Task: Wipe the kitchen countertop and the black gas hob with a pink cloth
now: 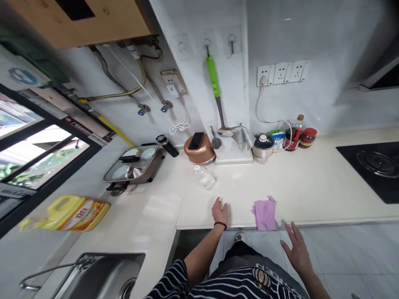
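Note:
My left hand [220, 211] rests over the countertop near its front edge, fingers apart, holding nothing. A beaded bracelet circles that wrist. Just beyond it a clear plastic bottle [205, 177] lies on its side, its white cap toward the wall. Off the counter's front edge, my right hand [296, 249] hovers with fingers spread and nothing in it. Between the two hands, nearer the right one, a pink cloth [265, 213] lies partly draped over the edge.
Along the wall stand a copper-coloured pot [201, 154] with a phone on top, a black flask [167, 145], a small lidded pot [263, 146] and jars [308, 137]. An electric pan [141, 176], detergent jug [79, 212] and sink [106, 274] are left; a cooktop [358, 162] is right.

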`<state>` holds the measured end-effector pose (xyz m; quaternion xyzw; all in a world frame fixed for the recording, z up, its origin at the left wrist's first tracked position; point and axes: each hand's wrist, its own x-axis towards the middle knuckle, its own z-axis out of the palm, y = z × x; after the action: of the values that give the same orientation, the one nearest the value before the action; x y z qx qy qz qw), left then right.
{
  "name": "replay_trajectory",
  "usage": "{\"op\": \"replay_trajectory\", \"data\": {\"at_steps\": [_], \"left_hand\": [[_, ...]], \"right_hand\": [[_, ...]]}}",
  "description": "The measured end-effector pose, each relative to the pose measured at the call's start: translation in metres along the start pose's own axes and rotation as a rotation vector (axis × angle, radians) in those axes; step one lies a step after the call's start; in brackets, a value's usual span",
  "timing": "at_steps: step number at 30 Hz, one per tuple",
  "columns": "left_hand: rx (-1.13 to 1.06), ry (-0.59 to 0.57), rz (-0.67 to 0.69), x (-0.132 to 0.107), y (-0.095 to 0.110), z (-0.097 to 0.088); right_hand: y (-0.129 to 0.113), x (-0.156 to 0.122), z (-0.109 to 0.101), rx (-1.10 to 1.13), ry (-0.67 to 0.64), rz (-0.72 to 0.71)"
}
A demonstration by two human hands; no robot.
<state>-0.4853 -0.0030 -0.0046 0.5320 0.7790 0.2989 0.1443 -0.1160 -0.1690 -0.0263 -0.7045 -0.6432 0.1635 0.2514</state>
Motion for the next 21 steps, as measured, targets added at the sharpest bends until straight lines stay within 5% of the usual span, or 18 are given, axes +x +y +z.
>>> {"op": "replay_trajectory", "data": {"at_steps": [4,8,16,21], "left_hand": [[-0.06,-0.053,-0.007,0.011,0.003,0.0],[-0.132,-0.113,0.073,0.019,-0.005,-0.004],[-0.17,-0.246,0.141,0.048,-0.047,-0.02],[-0.112,-0.398,0.455,0.049,-0.029,-0.013]], "right_hand": [[-0.048,0.055,0.02,-0.23,-0.232,-0.17],[-0.07,0.081,0.038,-0.359,-0.433,-0.15],[-0.088,0.125,0.038,-0.447,-0.377,0.087],[-0.103,0.143,0.037,-0.375,-0.409,0.192]]}}
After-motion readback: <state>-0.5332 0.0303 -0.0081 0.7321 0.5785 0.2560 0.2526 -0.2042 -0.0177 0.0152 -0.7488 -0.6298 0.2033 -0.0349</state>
